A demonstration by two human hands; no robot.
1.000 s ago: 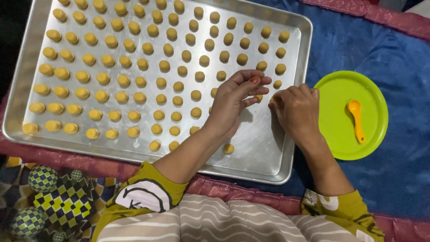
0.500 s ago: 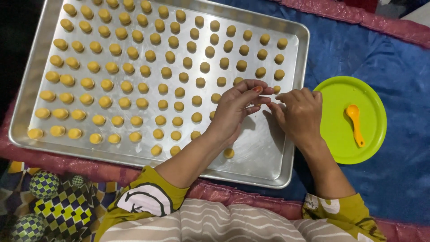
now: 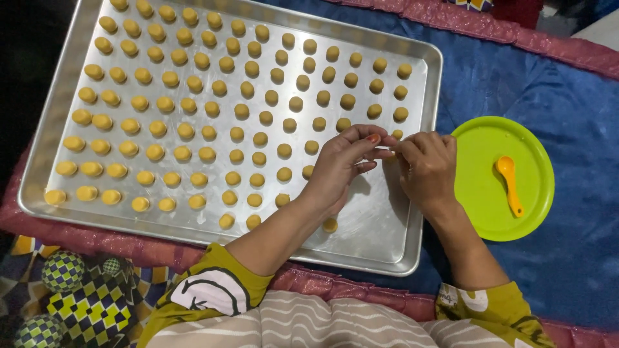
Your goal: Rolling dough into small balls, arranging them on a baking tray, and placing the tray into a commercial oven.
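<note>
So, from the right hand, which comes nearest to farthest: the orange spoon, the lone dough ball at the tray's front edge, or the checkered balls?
1. Orange spoon, on the green plate just right of the right hand.
2. Lone dough ball, lower left on the tray.
3. Checkered balls, far bottom-left corner.

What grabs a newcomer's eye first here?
The big metal baking tray, filled with neat rows of small yellow dough balls over most of its surface. Next, the left hand and right hand meeting fingertip to fingertip over the tray's right end. To their right, a lime green plate with an orange spoon on blue cloth.
</note>
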